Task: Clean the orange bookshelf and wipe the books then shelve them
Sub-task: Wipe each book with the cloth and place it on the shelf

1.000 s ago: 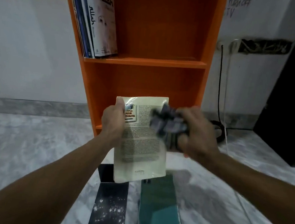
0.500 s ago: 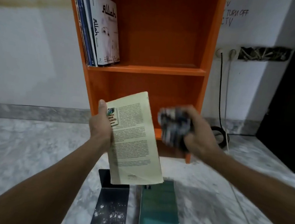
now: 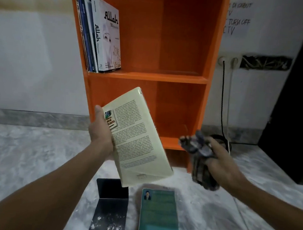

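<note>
The right hand [image 3: 221, 166], still bunching the cloth [image 3: 198, 155], had swung clear as the left hand [image 3: 100, 134] gripped the wiped book [image 3: 137, 139], tilted shelfward.

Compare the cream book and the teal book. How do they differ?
1. The cream book is held up in the left hand; the teal book lies flat on the floor.
2. The cream book is tilted; the teal book lies nearly straight.
3. The cream book's cover is pale with dense black text; the teal book's is dark green-blue.
Shared: both closed, each with a small picture near the top-left corner.
</note>
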